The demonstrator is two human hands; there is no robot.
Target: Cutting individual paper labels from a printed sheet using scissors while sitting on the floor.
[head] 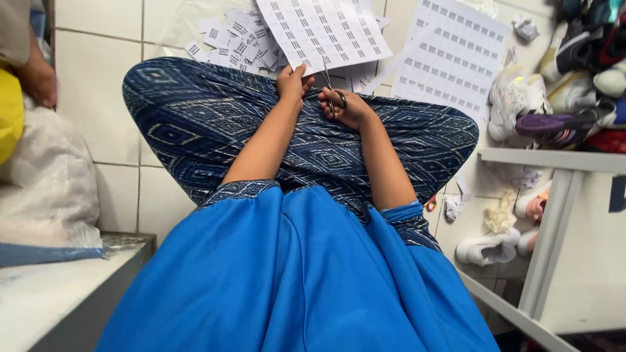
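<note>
Pinching the bottom edge of a thin, floppy label sheet (326, 29), the left hand (291, 83) steadies it; the right hand (345, 107) grips scissors (334, 98), fingers through the handles.

Blue top, patterned trousers, bare forearms.
Left hand (291, 83) and right hand (345, 107) were bare, no gloves; short blue sleeves had dark patterned cuffs matching navy geometric-print trousers (215, 117).
</note>
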